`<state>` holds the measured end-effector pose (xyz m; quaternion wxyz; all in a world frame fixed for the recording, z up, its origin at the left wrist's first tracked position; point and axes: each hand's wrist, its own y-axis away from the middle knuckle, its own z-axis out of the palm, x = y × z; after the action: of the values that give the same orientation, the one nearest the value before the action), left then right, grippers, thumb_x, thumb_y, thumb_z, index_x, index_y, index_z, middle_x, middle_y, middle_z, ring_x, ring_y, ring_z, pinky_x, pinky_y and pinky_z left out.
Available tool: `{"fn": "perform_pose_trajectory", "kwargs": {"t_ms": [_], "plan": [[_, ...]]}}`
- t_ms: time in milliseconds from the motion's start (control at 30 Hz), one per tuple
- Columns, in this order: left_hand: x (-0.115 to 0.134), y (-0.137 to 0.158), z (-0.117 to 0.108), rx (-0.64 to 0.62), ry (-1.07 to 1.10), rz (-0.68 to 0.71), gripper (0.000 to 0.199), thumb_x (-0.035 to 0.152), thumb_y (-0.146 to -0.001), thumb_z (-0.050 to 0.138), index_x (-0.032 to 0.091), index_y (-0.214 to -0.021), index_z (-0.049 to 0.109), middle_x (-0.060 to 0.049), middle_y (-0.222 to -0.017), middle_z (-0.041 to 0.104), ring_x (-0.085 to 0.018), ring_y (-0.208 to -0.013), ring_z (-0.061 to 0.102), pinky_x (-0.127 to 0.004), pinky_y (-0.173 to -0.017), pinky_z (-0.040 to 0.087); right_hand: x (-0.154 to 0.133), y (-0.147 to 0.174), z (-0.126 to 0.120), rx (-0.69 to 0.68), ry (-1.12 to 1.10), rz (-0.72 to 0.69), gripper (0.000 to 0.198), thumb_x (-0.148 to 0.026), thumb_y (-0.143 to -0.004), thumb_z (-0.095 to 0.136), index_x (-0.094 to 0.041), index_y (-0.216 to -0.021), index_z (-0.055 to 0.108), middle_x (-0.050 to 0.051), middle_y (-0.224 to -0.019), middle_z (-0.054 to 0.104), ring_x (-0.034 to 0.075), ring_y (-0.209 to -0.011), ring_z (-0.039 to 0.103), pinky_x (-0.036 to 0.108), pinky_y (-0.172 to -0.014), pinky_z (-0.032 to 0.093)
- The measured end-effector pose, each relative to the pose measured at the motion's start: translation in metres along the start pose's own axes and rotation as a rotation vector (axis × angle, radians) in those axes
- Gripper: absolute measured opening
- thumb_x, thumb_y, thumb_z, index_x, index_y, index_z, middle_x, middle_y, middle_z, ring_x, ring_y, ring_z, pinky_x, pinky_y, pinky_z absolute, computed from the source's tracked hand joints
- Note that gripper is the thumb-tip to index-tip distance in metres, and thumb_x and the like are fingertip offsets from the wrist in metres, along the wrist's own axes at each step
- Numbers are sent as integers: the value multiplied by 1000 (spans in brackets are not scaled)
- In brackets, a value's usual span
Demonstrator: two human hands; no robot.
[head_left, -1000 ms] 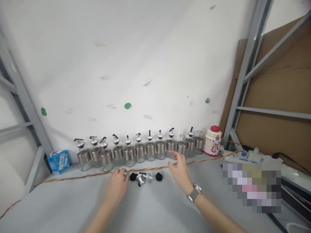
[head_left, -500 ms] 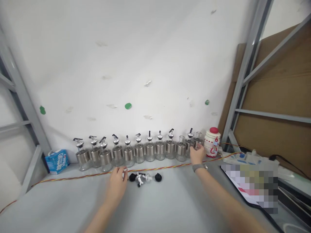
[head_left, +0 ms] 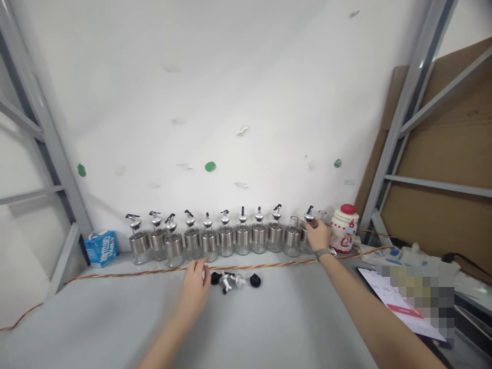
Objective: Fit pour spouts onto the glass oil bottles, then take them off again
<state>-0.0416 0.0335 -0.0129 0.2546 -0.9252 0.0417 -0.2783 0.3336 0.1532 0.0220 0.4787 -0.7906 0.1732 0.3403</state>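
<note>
The right hand has swung outward over the last second and now sits at the far right of the row of glass oil dispensers, its fingertips against the upper part of a spouted dispenser — whether they grip it or merely touch it cannot be told. That dispenser's lever seems to slant more than before, so it has perhaps been turned. The left hand has stayed put on the tabletop, its fingers loosely bent around nothing visible. Just beside it lie a black cap and the loose pourer parts, while a second black cap lies between the hands. These pieces look undisturbed, so the handling has shifted to the bottles alone. Uncapped dispensers flank the right hand — one just left, another partly hidden behind it.
</note>
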Motion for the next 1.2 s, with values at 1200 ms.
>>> {"fn": "perform_pose_trajectory", "kwargs": {"t_ms": [1200], "plan": [[65, 19, -29, -534, 1233, -228, 36, 41, -75, 54, 17, -102, 60, -9, -106, 62, -23, -102, 53, -34, -89, 38, -122, 195, -83, -1377, -925, 426, 37, -18, -55, 65, -16, -88, 49, 0, -70, 59, 17, -64, 58, 32, -63, 45]]}}
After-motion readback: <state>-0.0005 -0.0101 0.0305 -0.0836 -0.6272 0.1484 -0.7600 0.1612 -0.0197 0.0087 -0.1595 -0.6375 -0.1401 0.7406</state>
